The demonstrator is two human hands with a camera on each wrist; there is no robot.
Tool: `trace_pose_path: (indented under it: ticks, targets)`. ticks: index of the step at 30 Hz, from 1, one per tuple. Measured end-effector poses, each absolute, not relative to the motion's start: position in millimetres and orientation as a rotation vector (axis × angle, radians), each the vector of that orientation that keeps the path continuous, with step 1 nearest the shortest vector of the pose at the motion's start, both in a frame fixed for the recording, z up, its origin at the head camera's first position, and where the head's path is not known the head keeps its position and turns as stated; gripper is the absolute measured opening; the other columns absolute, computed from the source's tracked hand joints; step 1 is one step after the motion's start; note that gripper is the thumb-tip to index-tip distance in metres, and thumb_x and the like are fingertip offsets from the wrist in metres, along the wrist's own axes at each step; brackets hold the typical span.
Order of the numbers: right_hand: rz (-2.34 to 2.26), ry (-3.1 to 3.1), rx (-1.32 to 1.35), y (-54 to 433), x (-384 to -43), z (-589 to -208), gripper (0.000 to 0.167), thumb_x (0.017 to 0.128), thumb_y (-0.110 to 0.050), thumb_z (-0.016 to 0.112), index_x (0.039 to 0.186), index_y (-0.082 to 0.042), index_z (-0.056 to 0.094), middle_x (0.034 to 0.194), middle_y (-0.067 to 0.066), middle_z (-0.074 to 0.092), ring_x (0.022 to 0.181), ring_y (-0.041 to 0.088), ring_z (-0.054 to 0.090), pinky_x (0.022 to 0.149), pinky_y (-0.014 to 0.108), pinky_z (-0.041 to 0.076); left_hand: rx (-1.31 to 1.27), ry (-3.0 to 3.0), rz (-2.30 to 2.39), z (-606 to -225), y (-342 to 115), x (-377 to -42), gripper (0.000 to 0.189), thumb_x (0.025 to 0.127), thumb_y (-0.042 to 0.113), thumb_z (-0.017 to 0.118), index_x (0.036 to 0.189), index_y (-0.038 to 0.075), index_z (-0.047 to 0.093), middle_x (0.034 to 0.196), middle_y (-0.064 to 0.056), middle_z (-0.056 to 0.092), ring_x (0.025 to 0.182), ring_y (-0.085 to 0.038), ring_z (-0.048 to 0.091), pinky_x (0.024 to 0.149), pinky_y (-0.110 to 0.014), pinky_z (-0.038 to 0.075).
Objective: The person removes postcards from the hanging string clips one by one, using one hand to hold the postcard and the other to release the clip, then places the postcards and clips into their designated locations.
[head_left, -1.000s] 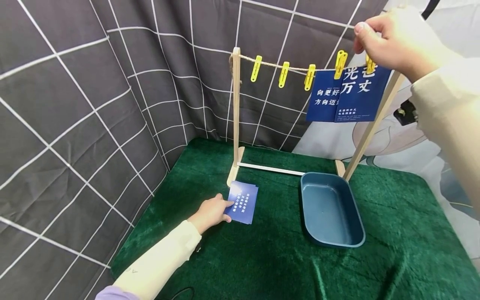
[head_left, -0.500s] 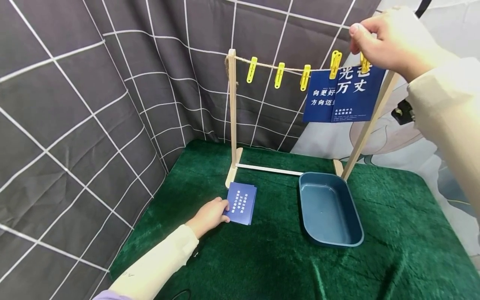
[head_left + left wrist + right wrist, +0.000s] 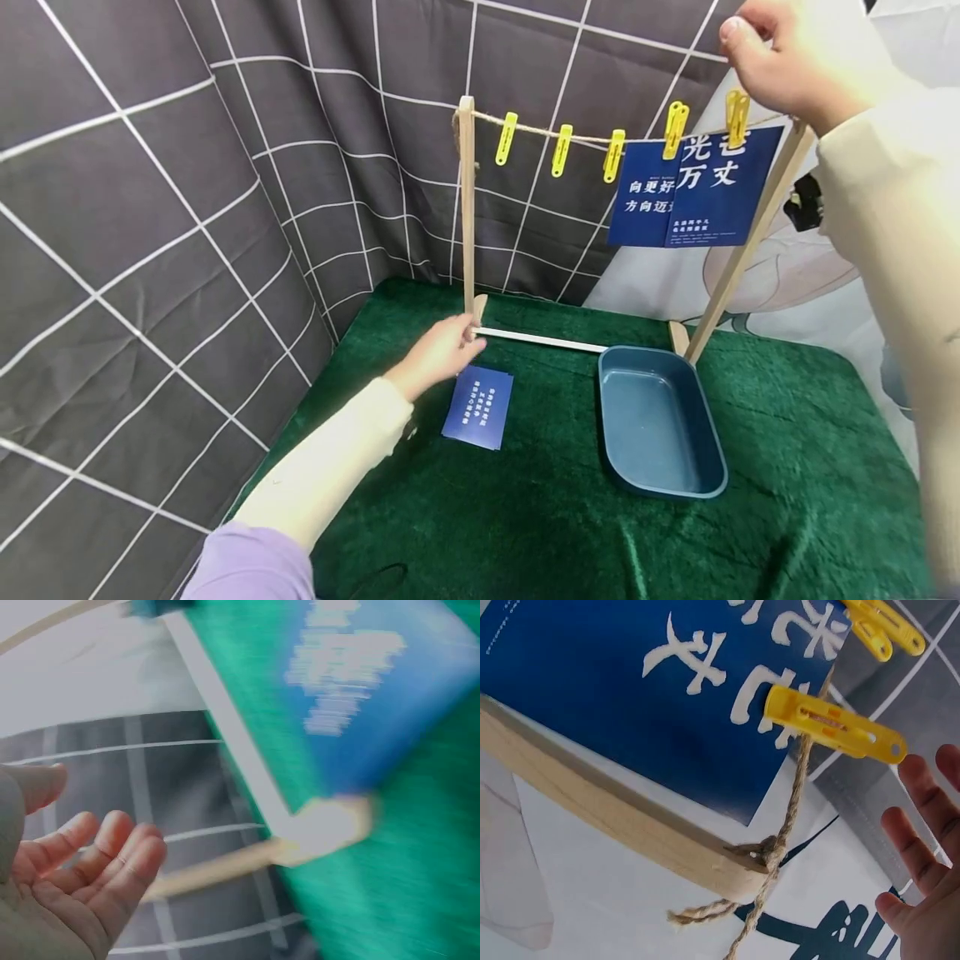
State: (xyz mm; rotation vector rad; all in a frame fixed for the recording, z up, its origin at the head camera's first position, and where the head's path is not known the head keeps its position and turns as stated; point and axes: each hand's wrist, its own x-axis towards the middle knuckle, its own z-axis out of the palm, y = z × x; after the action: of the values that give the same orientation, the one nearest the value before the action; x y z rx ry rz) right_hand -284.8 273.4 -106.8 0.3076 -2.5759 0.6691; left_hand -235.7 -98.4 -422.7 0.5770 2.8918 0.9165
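Observation:
My right hand (image 3: pixel 787 62) is just above the rightmost yellow clothespin (image 3: pixel 737 117). In the right wrist view its fingers (image 3: pixel 922 855) are relaxed and apart from that clothespin, which clips a blue card (image 3: pixel 607 705) to the twine (image 3: pixel 791 795). A second blue card (image 3: pixel 636 225) hangs partly behind the first, beside another clothespin (image 3: pixel 676 129). My left hand (image 3: pixel 435 358) is by the foot of the left wooden post (image 3: pixel 467 208), its loose fingers holding nothing in the left wrist view. Below it, a small stack of blue cards (image 3: pixel 480 408) with white writing lies on the green cloth.
Further left on the twine hang more yellow clothespins (image 3: pixel 561 150) with no cards. A blue plastic bin (image 3: pixel 660 429) stands by the foot of the right post (image 3: pixel 750 242). A white bar (image 3: pixel 540 338) runs low between the posts. Dark checked fabric (image 3: pixel 337 167) hangs behind.
My left hand has left the card stack and moved up toward the left post's foot. The right hand has risen off the rightmost clothespin, which stays clipped on the card.

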Motion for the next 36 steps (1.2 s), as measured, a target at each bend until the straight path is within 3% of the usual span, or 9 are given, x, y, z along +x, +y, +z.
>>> trace_pose_path:
  ticks: [5,10,14,17,22,24,27,31,36]
  targets:
    - [0.542,-2.631,0.271,272,-289,-105,0.044,0.105,-0.033,0.038,0.117,0.004,0.058,0.081,-0.003,0.045,0.072,0.010,0.036,0.065,0.031,0.027,0.765,2.852,1.191,-377,-58,-263,0.030,0.102,0.025,0.061,0.124,0.006,0.066,0.106,-0.007,0.071,0.097,-0.019,0.068,0.089,-0.035,0.053]
    - [0.352,-2.789,0.197,268,-287,-102,0.053,0.106,-0.040,0.031,0.113,0.006,0.057,0.083,0.021,0.048,0.079,0.031,0.042,0.063,0.042,0.033,0.789,2.758,1.328,-349,-14,-284,0.036,0.104,0.028,0.058,0.135,0.009,0.062,0.122,-0.007,0.070,0.110,-0.018,0.067,0.096,-0.028,0.050]
    - [0.384,-2.921,0.187,264,-286,-105,0.065,0.106,-0.044,0.030,0.142,0.008,0.047,0.120,0.036,0.056,0.106,0.049,0.048,0.092,0.059,0.047,0.773,2.681,1.387,-335,14,-294,0.045,0.104,0.029,0.057,0.145,0.010,0.054,0.134,-0.008,0.064,0.120,-0.018,0.063,0.101,-0.025,0.047]
    - [0.328,-2.989,0.264,261,-288,-108,0.069,0.106,-0.047,0.033,0.151,0.005,0.037,0.141,0.037,0.047,0.126,0.054,0.040,0.116,0.066,0.018,0.758,2.629,1.450,-324,30,-297,0.053,0.104,0.030,0.057,0.152,0.011,0.044,0.144,-0.010,0.057,0.130,-0.018,0.056,0.107,-0.023,0.042]
    - [0.228,-3.018,0.391,254,-290,-118,0.058,0.106,-0.043,0.038,0.145,-0.001,0.049,0.129,0.032,0.058,0.115,0.048,0.048,0.103,0.064,0.033,0.713,2.468,1.726,-313,53,-299,0.063,0.102,0.022,0.062,0.156,0.007,0.034,0.147,-0.013,0.054,0.136,-0.019,0.051,0.108,-0.020,0.040]
    - [0.259,-3.011,0.409,252,-290,-121,0.053,0.107,-0.038,0.040,0.143,-0.001,0.052,0.125,0.030,0.059,0.106,0.044,0.052,0.085,0.055,0.046,0.679,2.433,1.834,-311,60,-300,0.061,0.101,0.017,0.064,0.154,0.005,0.037,0.141,-0.013,0.059,0.130,-0.018,0.056,0.103,-0.017,0.043]
    - [0.320,-2.986,0.425,250,-290,-124,0.047,0.107,-0.032,0.041,0.138,0.001,0.054,0.120,0.028,0.061,0.098,0.039,0.054,0.070,0.038,0.046,0.648,2.447,1.932,-309,70,-299,0.051,0.099,0.013,0.066,0.146,0.003,0.049,0.129,-0.012,0.068,0.116,-0.016,0.064,0.093,-0.014,0.048]
    - [0.394,-2.970,0.412,248,-291,-125,0.046,0.108,-0.032,0.041,0.136,0.002,0.055,0.118,0.027,0.059,0.098,0.038,0.053,0.069,0.033,0.041,0.622,2.571,1.955,-307,76,-296,0.027,0.098,0.013,0.068,0.123,0.002,0.068,0.105,-0.008,0.072,0.092,-0.012,0.065,0.078,-0.012,0.048]
    - [0.372,-2.947,0.434,247,-292,-126,0.043,0.108,-0.028,0.041,0.131,0.005,0.055,0.116,0.026,0.058,0.095,0.035,0.052,0.071,0.035,0.040,0.636,2.695,1.899,-307,74,-294,0.017,0.098,0.014,0.068,0.110,0.003,0.072,0.092,-0.007,0.069,0.081,-0.014,0.059,0.071,-0.015,0.044]
